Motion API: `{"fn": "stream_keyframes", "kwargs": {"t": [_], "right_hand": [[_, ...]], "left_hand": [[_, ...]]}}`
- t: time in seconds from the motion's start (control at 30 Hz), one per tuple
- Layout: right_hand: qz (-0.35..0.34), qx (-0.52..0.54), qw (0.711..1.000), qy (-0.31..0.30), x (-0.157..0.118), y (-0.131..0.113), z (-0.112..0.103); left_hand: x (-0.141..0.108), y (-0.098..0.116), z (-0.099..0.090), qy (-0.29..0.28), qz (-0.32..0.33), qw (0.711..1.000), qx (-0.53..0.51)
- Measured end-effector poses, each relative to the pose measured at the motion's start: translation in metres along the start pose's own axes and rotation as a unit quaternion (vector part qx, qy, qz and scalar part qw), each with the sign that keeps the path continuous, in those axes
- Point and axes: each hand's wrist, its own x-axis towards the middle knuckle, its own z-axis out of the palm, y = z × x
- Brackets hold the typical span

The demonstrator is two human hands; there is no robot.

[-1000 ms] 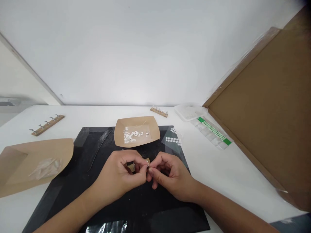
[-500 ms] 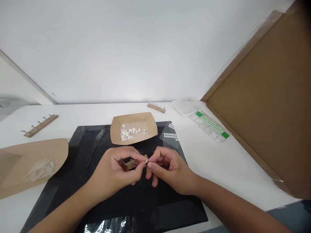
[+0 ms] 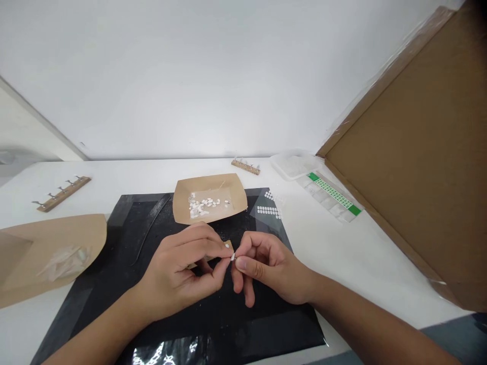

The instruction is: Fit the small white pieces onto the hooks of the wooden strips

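Over a black mat (image 3: 266, 324), my left hand (image 3: 190, 271) and my right hand (image 3: 266, 266) meet fingertip to fingertip. Thumbs and forefingers of both pinch a small white piece (image 3: 233, 257) between them. Behind my left fingers, a small wooden strip (image 3: 229, 244) with a white dot on it lies partly hidden on the mat. Just beyond the hands stands a cardboard tray (image 3: 238, 195) holding many small white pieces (image 3: 203, 205). A sheet of round white stickers (image 3: 268, 210) lies at the mat's back right corner.
Wooden strips with metal hooks lie at the left (image 3: 63, 193) and back (image 3: 245, 166). Another cardboard tray (image 3: 97, 228) holds clear plastic at the left. A plastic container (image 3: 292, 165) and green-labelled organizer (image 3: 335, 195) sit at the right, beside a large cardboard box (image 3: 414, 152).
My left hand's fingers have closed down over the wooden strip's left part. The pinched piece has turned and now shows a white face. The view has shifted slightly.
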Motion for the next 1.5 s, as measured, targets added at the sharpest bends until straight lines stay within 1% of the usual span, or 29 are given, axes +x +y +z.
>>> {"fn": "stream_keyframes", "kwargs": {"t": [0.1,0.17,0.3,0.47,0.53,0.63,0.73,0.8,0.9,0.97,1.03,1.13,1.2,1.3,1.4,1.5], "right_hand": [[0.013,0.022,0.999,-0.044,-0.001,-0.003,0.001],[0.014,0.020,0.998,-0.055,-0.002,-0.004,0.001],[0.019,0.007,0.998,-0.062,-0.002,-0.004,0.002],[0.033,0.000,0.995,-0.089,-0.004,-0.003,0.003],[0.025,-0.016,0.996,-0.083,-0.005,-0.003,0.003],[0.009,-0.049,0.998,-0.047,-0.005,-0.002,0.002],[0.005,-0.069,0.997,-0.028,-0.004,-0.001,0.002],[0.010,-0.078,0.996,-0.031,-0.005,-0.002,0.002],[0.021,-0.096,0.994,-0.043,-0.008,-0.004,0.003],[0.027,-0.108,0.993,-0.051,-0.010,-0.005,0.004],[0.030,-0.115,0.991,-0.055,-0.011,-0.006,0.006],[0.029,-0.125,0.990,-0.051,-0.013,-0.006,0.008],[0.028,-0.140,0.989,-0.041,-0.014,-0.006,0.010],[0.002,-0.195,0.981,-0.018,-0.017,-0.008,0.014],[-0.052,-0.287,0.956,0.013,-0.018,-0.011,0.017],[-0.110,-0.385,0.915,0.043,-0.014,-0.013,0.016]], "left_hand": [[0.001,0.001,-0.001,-0.009,0.034,0.999,-0.003],[0.001,0.001,-0.003,-0.021,0.040,0.999,-0.004],[0.000,0.001,-0.005,-0.039,0.034,0.999,-0.009],[0.000,0.001,-0.004,-0.052,0.031,0.998,-0.032],[0.000,0.001,-0.004,-0.055,0.011,0.998,-0.040],[-0.001,0.001,-0.004,-0.065,-0.034,0.996,-0.041],[-0.001,0.000,-0.005,-0.075,-0.057,0.995,-0.041],[-0.001,-0.002,-0.007,-0.089,-0.062,0.993,-0.045],[0.001,-0.002,-0.010,-0.128,-0.061,0.989,-0.052],[0.001,-0.002,-0.011,-0.156,-0.054,0.985,-0.057],[-0.001,-0.002,-0.012,-0.166,-0.039,0.983,-0.061],[-0.003,-0.003,-0.012,-0.156,-0.020,0.986,-0.055],[-0.004,-0.003,-0.010,-0.148,-0.021,0.987,-0.051],[-0.004,-0.003,-0.008,-0.131,-0.027,0.989,-0.066],[-0.004,-0.001,-0.004,-0.099,-0.035,0.991,-0.088],[-0.004,0.001,0.001,-0.048,-0.043,0.994,-0.084]]}}
